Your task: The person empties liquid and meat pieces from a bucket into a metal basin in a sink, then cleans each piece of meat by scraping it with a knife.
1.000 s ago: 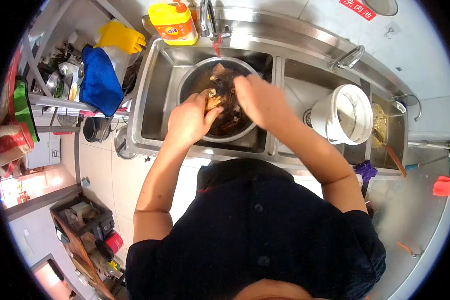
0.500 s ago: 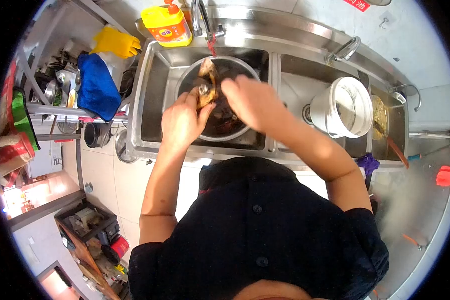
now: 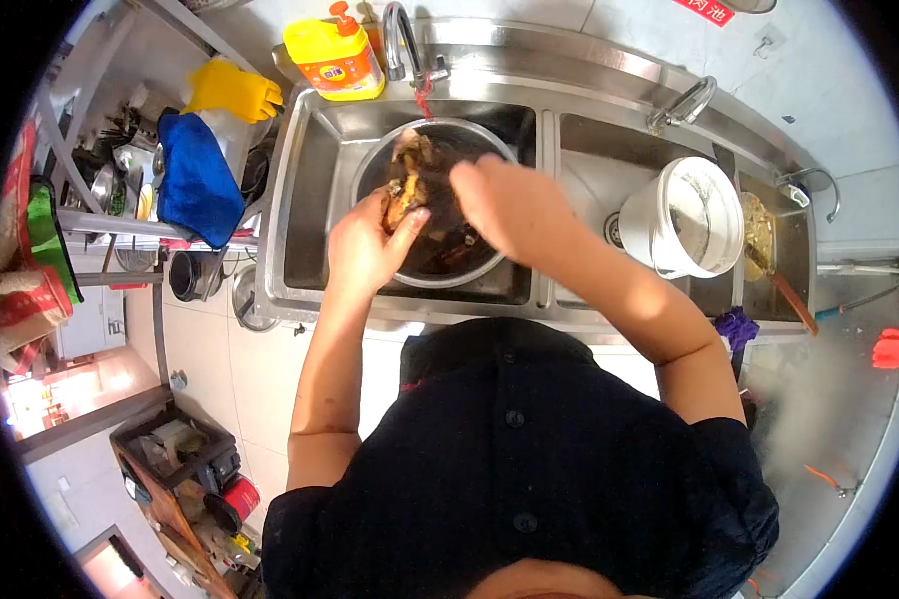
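My left hand [image 3: 368, 240] is closed around a lumpy yellow-brown piece [image 3: 408, 190] that looks like meat, though its exact kind is unclear. The piece is held upright over a round metal basin [image 3: 367, 160] in the left sink. Dark liquid and dark brown bits fill the basin. To the right of the piece, apart from it, my right hand [image 3: 514, 205] hangs over the basin's right rim. Its fingers look bent but are smeared by motion, and anything in them cannot be made out.
A curved faucet [image 3: 400, 45] rises behind the basin, beside a yellow detergent jug [image 3: 335, 60]. A white bucket [image 3: 674, 220] stands in the middle sink. The right sink holds a brown-handled tool [image 3: 784, 295]. A blue cloth [image 3: 195, 180] and yellow gloves [image 3: 232, 90] hang at left.
The held piece has turned in my left hand, its top shifting slightly left and down. My right hand has moved slightly right, a little away from the piece.
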A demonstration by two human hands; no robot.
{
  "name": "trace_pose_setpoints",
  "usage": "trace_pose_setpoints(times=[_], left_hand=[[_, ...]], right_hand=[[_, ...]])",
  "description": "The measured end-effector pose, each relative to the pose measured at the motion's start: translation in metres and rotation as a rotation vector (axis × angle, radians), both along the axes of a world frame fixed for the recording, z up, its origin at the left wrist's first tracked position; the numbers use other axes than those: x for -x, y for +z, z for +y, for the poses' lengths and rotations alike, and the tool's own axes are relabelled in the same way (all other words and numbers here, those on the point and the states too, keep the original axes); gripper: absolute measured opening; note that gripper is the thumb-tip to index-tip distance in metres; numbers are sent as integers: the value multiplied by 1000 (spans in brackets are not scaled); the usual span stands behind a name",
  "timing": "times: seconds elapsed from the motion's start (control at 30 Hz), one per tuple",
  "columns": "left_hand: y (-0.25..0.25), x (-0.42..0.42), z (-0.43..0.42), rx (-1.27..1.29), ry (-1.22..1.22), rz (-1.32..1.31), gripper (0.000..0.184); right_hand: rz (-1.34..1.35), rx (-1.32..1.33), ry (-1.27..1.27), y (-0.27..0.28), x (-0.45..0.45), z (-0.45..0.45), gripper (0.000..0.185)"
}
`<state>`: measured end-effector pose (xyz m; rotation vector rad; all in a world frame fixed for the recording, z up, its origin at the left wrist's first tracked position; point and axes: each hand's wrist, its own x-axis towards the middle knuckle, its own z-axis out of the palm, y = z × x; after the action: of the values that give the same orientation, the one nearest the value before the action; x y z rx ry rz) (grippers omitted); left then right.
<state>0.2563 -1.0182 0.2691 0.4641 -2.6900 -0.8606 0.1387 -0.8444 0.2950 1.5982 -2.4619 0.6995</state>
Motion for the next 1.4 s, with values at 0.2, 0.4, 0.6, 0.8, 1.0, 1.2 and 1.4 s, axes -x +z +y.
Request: trace_pose_setpoints(times=[0.2,0.4,0.6,0.8,1.0,1.2,1.4], left_hand=[[-11,-1,-5,-119,9,-3,41],[-26,4,-13,-432,0,70,40],[-31,10,-8,-425,-69,280,54],[-41,4,-10,-1053,-217,206,51],[-35,12,0,-1092,-122,320,45],[-29,22,8,-1075,83,322,52],[-15,23,18,-1156,95,344,42]], right_hand=[[55,32,-114,-5,16,-9,8],[-116,50,56,-6,-11,0,13],[-96,147,-44,-10,2,-12,11],[-80,147,-133,-19,14,-14,13],[-180,145,-34,-14,-11,-12,13],[-168,154,-101,-20,-2,-18,12],[-97,166,-214,-21,9,-18,8]])
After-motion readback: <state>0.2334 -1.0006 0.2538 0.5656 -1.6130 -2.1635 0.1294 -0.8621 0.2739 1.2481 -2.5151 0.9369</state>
